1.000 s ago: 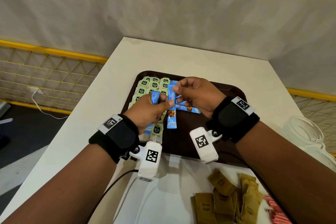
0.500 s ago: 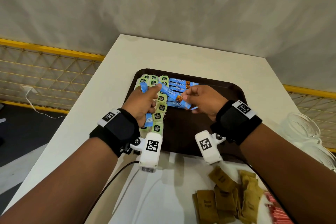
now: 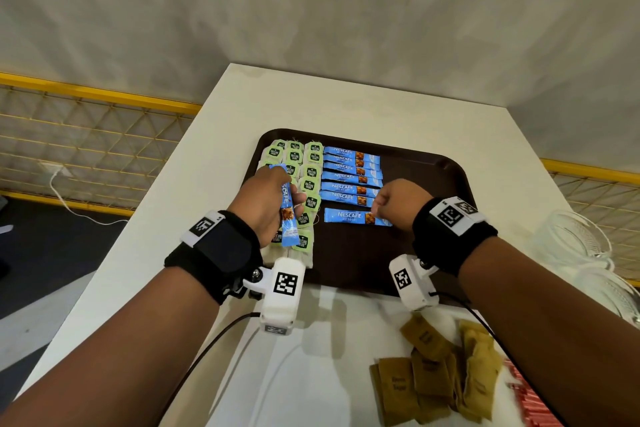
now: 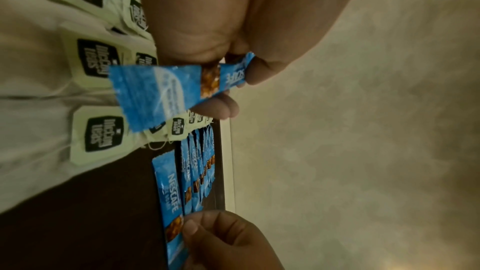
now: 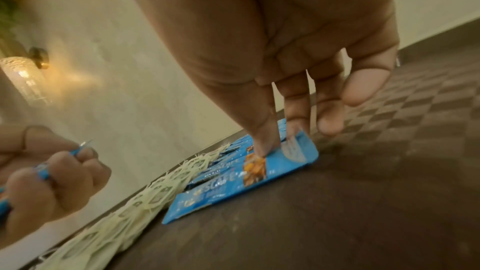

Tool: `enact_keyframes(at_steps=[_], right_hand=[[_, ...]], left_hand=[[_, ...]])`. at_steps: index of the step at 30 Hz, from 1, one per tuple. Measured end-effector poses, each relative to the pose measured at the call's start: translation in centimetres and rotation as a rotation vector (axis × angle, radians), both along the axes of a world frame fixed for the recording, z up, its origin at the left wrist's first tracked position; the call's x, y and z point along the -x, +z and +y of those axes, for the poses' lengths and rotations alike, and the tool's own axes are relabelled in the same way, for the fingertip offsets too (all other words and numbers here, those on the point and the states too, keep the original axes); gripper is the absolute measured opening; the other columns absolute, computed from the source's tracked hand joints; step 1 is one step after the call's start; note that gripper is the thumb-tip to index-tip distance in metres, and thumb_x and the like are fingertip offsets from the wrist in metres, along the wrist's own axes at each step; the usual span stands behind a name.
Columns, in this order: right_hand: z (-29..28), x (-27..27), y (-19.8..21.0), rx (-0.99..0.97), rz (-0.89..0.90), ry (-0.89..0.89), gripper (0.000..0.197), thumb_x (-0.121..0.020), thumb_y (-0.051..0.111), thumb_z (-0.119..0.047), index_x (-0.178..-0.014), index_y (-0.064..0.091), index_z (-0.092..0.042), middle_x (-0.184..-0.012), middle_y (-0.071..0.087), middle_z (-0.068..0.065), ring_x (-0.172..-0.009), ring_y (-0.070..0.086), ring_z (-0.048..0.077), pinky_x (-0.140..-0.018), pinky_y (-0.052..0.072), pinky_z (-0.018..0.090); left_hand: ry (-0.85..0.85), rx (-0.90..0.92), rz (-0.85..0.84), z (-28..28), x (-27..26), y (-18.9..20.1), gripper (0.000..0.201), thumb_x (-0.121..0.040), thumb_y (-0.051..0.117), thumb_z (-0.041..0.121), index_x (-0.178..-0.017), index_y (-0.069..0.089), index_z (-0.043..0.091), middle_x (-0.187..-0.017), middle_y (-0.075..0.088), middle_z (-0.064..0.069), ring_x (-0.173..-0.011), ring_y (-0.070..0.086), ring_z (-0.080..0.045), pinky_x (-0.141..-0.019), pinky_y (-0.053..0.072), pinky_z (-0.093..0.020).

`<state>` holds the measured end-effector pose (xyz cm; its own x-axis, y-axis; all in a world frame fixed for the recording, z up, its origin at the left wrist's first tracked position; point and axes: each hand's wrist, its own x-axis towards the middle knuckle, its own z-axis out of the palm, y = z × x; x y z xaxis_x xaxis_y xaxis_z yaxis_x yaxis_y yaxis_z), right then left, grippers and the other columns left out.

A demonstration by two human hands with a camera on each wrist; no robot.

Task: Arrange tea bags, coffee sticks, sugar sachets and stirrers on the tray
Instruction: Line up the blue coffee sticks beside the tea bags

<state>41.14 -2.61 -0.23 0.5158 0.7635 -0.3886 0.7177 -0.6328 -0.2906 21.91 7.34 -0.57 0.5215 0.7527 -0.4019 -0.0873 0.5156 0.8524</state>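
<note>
Fingertips of the right hand (image 3: 398, 203) press a coffee stick (image 3: 353, 217) flat at mid-frame on the tray (image 3: 446, 180), bare tray to its right; left hand (image 3: 266, 204) grips another coffee stick (image 3: 287, 211) above the tea bags (image 3: 304, 166)

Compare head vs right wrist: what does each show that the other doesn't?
Head only: brown sugar sachets lying off the tray, and six coffee sticks stacked in a row.
Right wrist only: right hand fingertips pressing the separate coffee stick flat near its end.
Both: left hand gripping another stick, tea bags beside it.
</note>
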Motion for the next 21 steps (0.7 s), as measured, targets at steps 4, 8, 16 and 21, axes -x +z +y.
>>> enact_keyframes(at_steps=[4, 8, 16, 21], right_hand=[[0.1, 0.2, 0.5, -0.073, -0.084, 0.009, 0.006, -0.083, 0.066, -0.015, -0.088, 0.069, -0.012, -0.099, 0.07, 0.005, -0.096, 0.064, 0.021, -0.087, 0.052, 0.034], [0.5, 1.3, 1.4, 0.055, -0.069, 0.134, 0.017, -0.083, 0.069, -0.015, -0.1, 0.072, -0.012, -0.104, 0.07, 0.001, -0.101, 0.064, 0.018, -0.094, 0.05, 0.033], [2.0, 1.6, 0.9, 0.085, -0.102, 0.175, 0.02, -0.083, 0.067, -0.01, -0.102, 0.071, -0.009, -0.107, 0.071, 0.001, -0.103, 0.064, 0.016, -0.093, 0.05, 0.029], [2.2, 1.2, 0.6, 0.012, -0.147, 0.182, 0.013, -0.083, 0.066, -0.016, -0.094, 0.072, -0.011, -0.103, 0.071, 0.001, -0.1, 0.064, 0.018, -0.092, 0.051, 0.033]], left_hand=[[-0.027, -0.102, 0.04, -0.1, 0.1, -0.1, 0.011, -0.096, 0.043, 0.008, -0.085, 0.045, 0.01, -0.09, 0.05, -0.008, -0.083, 0.059, -0.019, -0.076, 0.055, -0.033], [-0.033, -0.16, 0.076, -0.1, 0.2, -0.3, 0.011, -0.094, 0.048, 0.008, -0.084, 0.046, 0.009, -0.086, 0.053, -0.008, -0.085, 0.057, -0.022, -0.085, 0.052, -0.042], [-0.08, -0.278, 0.15, -0.2, 0.7, -0.7, 0.012, -0.092, 0.059, 0.018, -0.084, 0.051, 0.015, -0.087, 0.049, -0.007, -0.079, 0.044, -0.019, -0.059, 0.035, -0.026], [-0.078, -0.234, 0.043, -0.5, 1.1, -0.5, 0.011, -0.092, 0.06, 0.012, -0.082, 0.056, 0.015, -0.083, 0.06, -0.005, -0.067, 0.057, -0.011, -0.06, 0.051, -0.019]])
